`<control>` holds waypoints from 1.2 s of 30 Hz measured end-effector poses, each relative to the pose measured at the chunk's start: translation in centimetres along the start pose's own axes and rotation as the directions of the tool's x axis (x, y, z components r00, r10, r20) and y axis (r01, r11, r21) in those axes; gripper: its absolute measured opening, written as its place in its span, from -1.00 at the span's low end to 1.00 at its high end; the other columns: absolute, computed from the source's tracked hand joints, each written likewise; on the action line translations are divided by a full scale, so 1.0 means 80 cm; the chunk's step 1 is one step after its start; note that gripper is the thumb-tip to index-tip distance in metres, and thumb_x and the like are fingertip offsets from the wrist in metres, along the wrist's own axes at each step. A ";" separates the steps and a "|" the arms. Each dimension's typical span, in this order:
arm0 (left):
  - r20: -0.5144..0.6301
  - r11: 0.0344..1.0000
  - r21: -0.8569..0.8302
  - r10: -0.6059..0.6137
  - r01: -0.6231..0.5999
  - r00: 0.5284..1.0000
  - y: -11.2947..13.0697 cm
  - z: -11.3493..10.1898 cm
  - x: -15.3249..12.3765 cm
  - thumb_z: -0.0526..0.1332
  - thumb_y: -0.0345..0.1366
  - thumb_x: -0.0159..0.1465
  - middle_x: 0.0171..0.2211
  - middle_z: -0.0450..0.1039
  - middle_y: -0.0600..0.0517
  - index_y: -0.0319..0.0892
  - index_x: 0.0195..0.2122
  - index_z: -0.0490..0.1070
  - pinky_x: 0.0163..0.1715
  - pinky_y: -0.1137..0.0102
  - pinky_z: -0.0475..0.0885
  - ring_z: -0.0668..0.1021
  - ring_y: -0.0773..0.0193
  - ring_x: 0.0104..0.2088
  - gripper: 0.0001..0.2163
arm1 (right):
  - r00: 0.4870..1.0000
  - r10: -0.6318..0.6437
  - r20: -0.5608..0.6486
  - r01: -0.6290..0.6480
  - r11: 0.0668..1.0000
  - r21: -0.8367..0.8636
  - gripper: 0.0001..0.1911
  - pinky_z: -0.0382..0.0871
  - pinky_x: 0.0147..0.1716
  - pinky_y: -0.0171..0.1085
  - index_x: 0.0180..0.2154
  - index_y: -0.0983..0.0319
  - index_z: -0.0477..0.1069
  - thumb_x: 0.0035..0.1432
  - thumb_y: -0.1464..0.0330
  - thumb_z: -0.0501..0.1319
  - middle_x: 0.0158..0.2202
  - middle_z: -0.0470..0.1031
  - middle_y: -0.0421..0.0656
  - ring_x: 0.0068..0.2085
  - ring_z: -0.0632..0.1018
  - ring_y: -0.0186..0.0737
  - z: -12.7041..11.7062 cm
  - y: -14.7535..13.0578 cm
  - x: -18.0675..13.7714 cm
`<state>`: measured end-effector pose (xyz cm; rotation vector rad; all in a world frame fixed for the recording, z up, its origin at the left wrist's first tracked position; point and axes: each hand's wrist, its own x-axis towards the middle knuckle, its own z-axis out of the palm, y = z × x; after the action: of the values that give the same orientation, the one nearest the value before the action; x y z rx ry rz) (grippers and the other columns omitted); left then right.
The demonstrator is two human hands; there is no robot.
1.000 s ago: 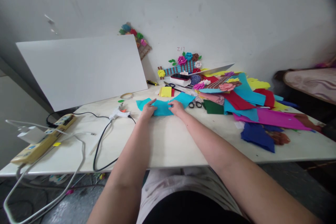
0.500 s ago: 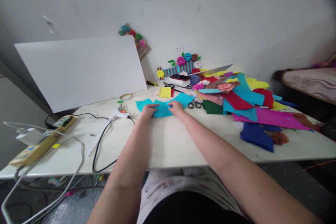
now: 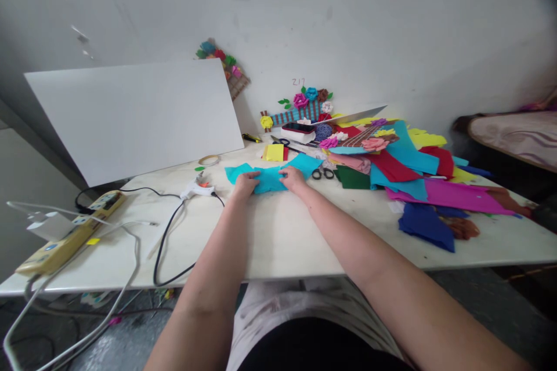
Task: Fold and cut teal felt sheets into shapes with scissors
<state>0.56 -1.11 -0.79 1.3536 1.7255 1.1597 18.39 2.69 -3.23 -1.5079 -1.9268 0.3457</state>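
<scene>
A piece of turquoise crepe paper (image 3: 268, 179) lies on the table in front of me, with its sides reaching out beyond both hands. My left hand (image 3: 246, 183) grips its left part, fingers bent over the sheet. On the right part, my right hand (image 3: 292, 177) pinches the paper between thumb and fingers. Just right of that hand lie black-handled scissors (image 3: 322, 174). Yellow paper squares (image 3: 274, 152) with red beneath them sit right behind the turquoise sheet. A white glue gun (image 3: 196, 187) rests to the left of my left hand.
Coloured crepe paper (image 3: 456, 194) is heaped at the right. A yellow power strip (image 3: 72, 232) and loose cables occupy the left. Behind stand a white board (image 3: 134, 122), a phone (image 3: 298, 127) on a white box, and a flower-decorated craft piece (image 3: 300, 113). A tape roll (image 3: 209, 160) lies nearby.
Both hands stay almost in place on the turquoise crepe paper. The sheet between them has shifted very slightly; nothing else has moved.
</scene>
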 end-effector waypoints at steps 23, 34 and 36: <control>-0.011 1.000 -0.005 0.000 0.000 1.000 0.011 -0.002 -0.010 0.19 -0.57 -0.01 -0.72 0.25 0.13 -0.31 -0.14 0.58 -0.54 0.45 0.27 0.33 0.35 -0.62 -0.61 | 0.927 -0.359 0.109 0.374 0.909 -0.187 -0.54 0.07 0.23 -0.16 0.17 0.36 0.32 0.30 0.36 0.03 0.23 0.29 0.04 0.23 0.28 -0.09 -0.021 -0.036 -0.028; -0.053 0.999 -0.034 -0.027 0.025 0.998 0.004 -0.003 -0.001 0.16 -0.62 -0.09 -0.67 0.36 0.08 -0.30 -0.24 0.60 -0.55 0.45 0.28 0.38 0.33 -0.61 -0.61 | 0.838 -0.277 0.470 0.358 0.929 -0.090 -0.32 -0.20 0.32 -0.03 0.33 0.24 0.02 0.29 0.09 0.00 0.38 -0.04 -0.04 0.38 -0.03 -0.07 -0.009 -0.053 -0.046; -0.050 0.999 -0.040 -0.035 0.033 0.998 0.002 -0.003 0.001 0.18 -0.61 -0.10 -0.68 0.34 0.08 -0.30 -0.26 0.60 -0.55 0.43 0.29 0.39 0.31 -0.61 -0.63 | 0.837 -0.292 0.462 0.367 0.927 -0.078 -0.27 -0.19 0.31 -0.02 0.33 0.24 0.02 0.24 0.05 0.06 0.37 -0.03 -0.03 0.38 -0.02 -0.04 -0.008 -0.051 -0.045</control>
<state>0.39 -1.09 -0.55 1.2769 1.7457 1.2127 16.16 -2.04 -1.60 -1.2263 -2.5916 0.4087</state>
